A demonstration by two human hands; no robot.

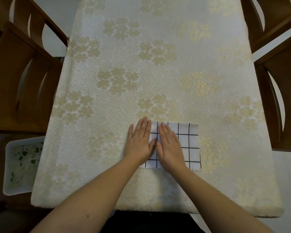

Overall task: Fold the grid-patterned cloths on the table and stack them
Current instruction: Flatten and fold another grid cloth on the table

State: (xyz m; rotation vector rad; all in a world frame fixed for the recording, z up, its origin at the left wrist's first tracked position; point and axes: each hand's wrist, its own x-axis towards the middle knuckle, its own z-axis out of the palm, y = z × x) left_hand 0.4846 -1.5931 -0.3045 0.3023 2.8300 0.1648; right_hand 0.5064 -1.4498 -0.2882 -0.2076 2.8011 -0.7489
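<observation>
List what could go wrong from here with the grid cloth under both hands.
1. Both hands, left hand and right hand, press only the left part of the grid cloth; its right side lies free and could shift or wrinkle.
2. The cloth sits on a textured tablecloth, which may slide or bunch under a hard push.

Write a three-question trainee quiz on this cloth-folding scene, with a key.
1. True or false: both hands lie flat on the grid cloth.
2. Which is nearer the cloth's left edge: A) left hand B) right hand?
3. Fill in: the white tub sits to the table's ____ side.

Key: 1 true; 2 A; 3 left.
</observation>
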